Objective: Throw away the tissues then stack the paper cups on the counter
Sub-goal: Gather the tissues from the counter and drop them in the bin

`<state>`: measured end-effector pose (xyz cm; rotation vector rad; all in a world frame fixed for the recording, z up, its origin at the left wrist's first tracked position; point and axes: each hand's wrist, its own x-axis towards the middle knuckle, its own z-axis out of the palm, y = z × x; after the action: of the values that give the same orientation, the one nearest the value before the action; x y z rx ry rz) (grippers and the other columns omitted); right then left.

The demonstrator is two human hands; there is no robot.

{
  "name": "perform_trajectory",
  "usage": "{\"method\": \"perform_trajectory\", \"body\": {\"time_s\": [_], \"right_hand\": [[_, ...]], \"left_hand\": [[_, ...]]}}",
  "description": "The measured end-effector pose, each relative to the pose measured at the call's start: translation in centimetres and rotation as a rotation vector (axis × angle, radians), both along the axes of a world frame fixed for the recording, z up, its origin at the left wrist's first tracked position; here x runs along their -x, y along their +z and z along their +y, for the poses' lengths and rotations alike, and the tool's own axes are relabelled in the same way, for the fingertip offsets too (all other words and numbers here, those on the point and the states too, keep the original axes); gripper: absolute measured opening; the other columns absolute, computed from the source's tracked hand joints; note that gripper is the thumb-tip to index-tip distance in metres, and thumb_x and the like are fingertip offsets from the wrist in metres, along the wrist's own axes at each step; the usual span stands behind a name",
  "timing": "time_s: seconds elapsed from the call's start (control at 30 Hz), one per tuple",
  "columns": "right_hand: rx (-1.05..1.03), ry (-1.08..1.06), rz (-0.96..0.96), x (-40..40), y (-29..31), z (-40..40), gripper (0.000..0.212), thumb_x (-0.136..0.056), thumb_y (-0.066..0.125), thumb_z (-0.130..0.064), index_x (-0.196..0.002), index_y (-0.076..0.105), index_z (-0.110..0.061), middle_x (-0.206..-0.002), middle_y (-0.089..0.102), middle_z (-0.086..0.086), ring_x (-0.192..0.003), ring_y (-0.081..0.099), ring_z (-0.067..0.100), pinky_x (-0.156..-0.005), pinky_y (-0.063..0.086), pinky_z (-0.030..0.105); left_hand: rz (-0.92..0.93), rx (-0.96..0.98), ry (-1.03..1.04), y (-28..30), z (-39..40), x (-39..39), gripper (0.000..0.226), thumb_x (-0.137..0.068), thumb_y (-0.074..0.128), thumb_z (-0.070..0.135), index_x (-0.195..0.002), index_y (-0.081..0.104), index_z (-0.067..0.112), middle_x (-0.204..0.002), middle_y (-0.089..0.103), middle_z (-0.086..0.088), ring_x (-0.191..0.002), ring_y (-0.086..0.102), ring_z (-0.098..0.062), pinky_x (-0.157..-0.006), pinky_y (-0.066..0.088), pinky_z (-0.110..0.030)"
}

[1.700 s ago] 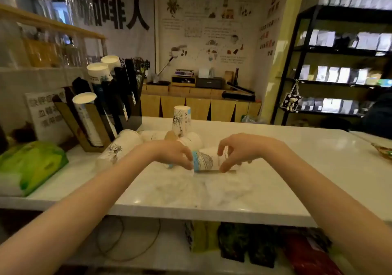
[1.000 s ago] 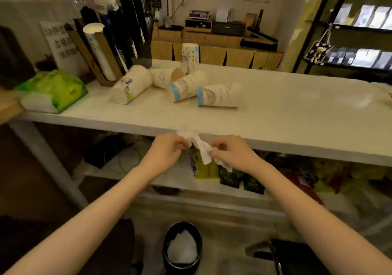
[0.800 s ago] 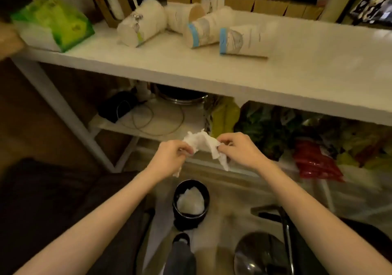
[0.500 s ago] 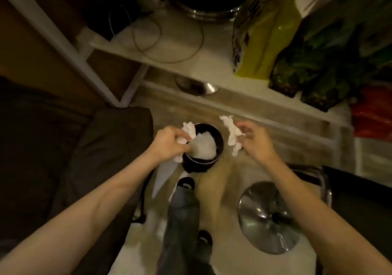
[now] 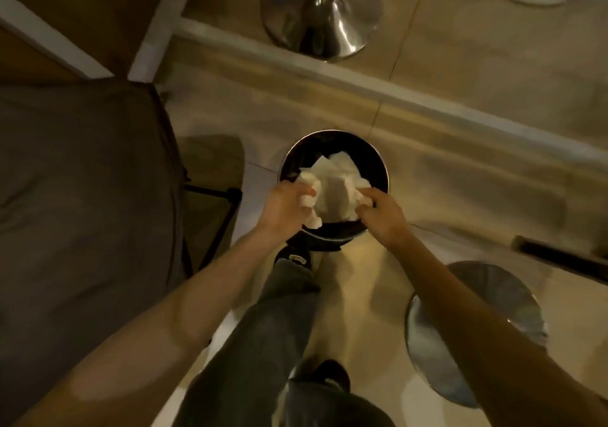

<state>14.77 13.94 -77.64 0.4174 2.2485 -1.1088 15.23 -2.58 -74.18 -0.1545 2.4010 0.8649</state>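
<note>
I look straight down at a round black bin [image 5: 378, 160] on the floor. White paper [image 5: 332, 183] lies inside it. My left hand [image 5: 284, 204] hangs over the bin's near left rim, closed around a crumpled white tissue [image 5: 311, 196]. My right hand [image 5: 381, 212] is over the near right rim and pinches a second crumpled tissue [image 5: 357, 189]. Both tissues sit above the bin's opening. The paper cups and the counter are out of view.
A dark cushioned seat [image 5: 82, 196] fills the left side. A chrome stool base [image 5: 322, 15] stands beyond a white floor rail, and another round metal base [image 5: 473, 334] lies at the right. My legs and shoes [image 5: 263, 344] are just below the bin.
My view tipped further down, from the counter's lower shelf to the floor. Both hands came closer together, from either side of the bin to directly above its opening, each still gripping a tissue.
</note>
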Motion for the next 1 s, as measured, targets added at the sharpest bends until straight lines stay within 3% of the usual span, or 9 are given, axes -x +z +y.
{"method": "perform_trajectory", "body": {"time_s": [0.1, 0.17, 0.27, 0.43, 0.57, 0.63, 0.77, 0.9, 1.0], "right_hand": [[0.050, 0.015, -0.124, 1.0, -3.4, 0.1, 0.042, -0.089, 0.046, -0.007, -0.130, 0.045, -0.013, -0.127, 0.054, 0.017, -0.105, 0.052, 0.028, -0.086, 0.045, 0.035], [0.092, 0.034, -0.205, 1.3, -4.8, 0.4, 0.056, -0.088, 0.049, -0.009, -0.140, 0.030, -0.018, -0.138, 0.045, 0.017, -0.119, 0.048, 0.034, -0.098, 0.043, 0.042], [0.102, 0.028, -0.242, 1.0, -5.3, 0.7, 0.070, -0.086, 0.050, -0.008, -0.145, 0.014, -0.020, -0.143, 0.038, 0.016, -0.119, 0.047, 0.032, -0.094, 0.044, 0.038], [0.146, -0.071, -0.226, 0.3, -2.2, 0.3, 0.065, -0.085, 0.050, -0.006, -0.142, 0.022, -0.018, -0.139, 0.043, 0.017, -0.115, 0.051, 0.036, -0.093, 0.047, 0.043], [0.176, -0.105, -0.144, 0.2, 3.6, -0.8, 0.054, -0.085, 0.051, -0.003, -0.135, 0.034, -0.012, -0.114, 0.051, 0.014, -0.103, 0.052, 0.028, -0.076, 0.044, 0.032], [0.154, -0.097, -0.068, 0.2, 7.6, -1.1, 0.051, -0.083, 0.052, -0.001, -0.131, 0.039, -0.010, -0.106, 0.056, 0.016, -0.098, 0.054, 0.029, -0.081, 0.046, 0.038], [0.161, -0.049, 0.032, -0.4, 16.8, -1.5, 0.045, -0.081, 0.054, 0.001, -0.124, 0.045, -0.006, -0.111, 0.062, 0.019, -0.103, 0.058, 0.032, -0.095, 0.045, 0.048], [0.197, 0.033, 0.148, -2.1, 26.9, -1.0, 0.034, -0.081, 0.057, 0.001, -0.113, 0.050, -0.008, -0.105, 0.062, 0.016, -0.096, 0.055, 0.021, -0.094, 0.045, 0.043], [0.172, 0.061, 0.250, -3.1, 34.3, 0.1, 0.049, -0.082, 0.060, -0.006, -0.127, 0.041, -0.012, -0.095, 0.062, 0.007, -0.091, 0.057, 0.018, -0.086, 0.045, 0.033]], "left_hand": [[-0.010, 0.018, 0.027, -4.0, 0.8, 0.7, 0.036, -0.085, 0.053, 0.012, -0.121, 0.052, 0.011, -0.130, 0.048, -0.015, -0.114, 0.049, -0.028, -0.090, 0.037, -0.026], [-0.058, -0.046, 0.023, -5.7, 1.2, 0.9, 0.047, -0.084, 0.056, 0.012, -0.129, 0.043, 0.014, -0.135, 0.041, -0.015, -0.120, 0.044, -0.029, -0.096, 0.037, -0.030], [-0.148, -0.059, -0.038, -6.7, 1.3, 0.2, 0.066, -0.082, 0.059, 0.017, -0.139, 0.026, 0.017, -0.144, 0.030, -0.014, -0.128, 0.035, -0.030, -0.100, 0.033, -0.032], [-0.187, -0.072, -0.031, -4.8, 0.1, -1.3, 0.074, -0.080, 0.063, 0.019, -0.141, 0.021, 0.014, -0.142, 0.036, -0.016, -0.128, 0.037, -0.030, -0.104, 0.032, -0.035], [-0.157, -0.140, 0.009, 0.9, -0.6, -1.4, 0.068, -0.077, 0.066, 0.021, -0.135, 0.032, 0.017, -0.133, 0.049, -0.012, -0.121, 0.045, -0.028, -0.098, 0.038, -0.032], [-0.121, -0.136, -0.046, 4.3, -0.9, -1.1, 0.067, -0.076, 0.067, 0.022, -0.134, 0.033, 0.015, -0.130, 0.051, -0.013, -0.119, 0.047, -0.029, -0.096, 0.039, -0.034], [-0.029, -0.143, -0.068, 12.0, -1.2, -0.5, 0.057, -0.077, 0.067, 0.023, -0.126, 0.042, 0.007, -0.128, 0.052, -0.015, -0.117, 0.048, -0.028, -0.092, 0.036, -0.030], [0.101, -0.199, -0.014, 21.1, -1.9, -0.3, 0.030, -0.074, 0.069, 0.024, -0.099, 0.058, 0.013, -0.096, 0.063, -0.002, -0.092, 0.059, -0.016, -0.075, 0.044, -0.021], [0.184, -0.210, -0.071, 28.8, -1.7, -0.2, 0.029, -0.071, 0.071, 0.025, -0.094, 0.056, 0.017, -0.079, 0.059, 0.010, -0.078, 0.057, -0.006, -0.065, 0.042, -0.014]]}}
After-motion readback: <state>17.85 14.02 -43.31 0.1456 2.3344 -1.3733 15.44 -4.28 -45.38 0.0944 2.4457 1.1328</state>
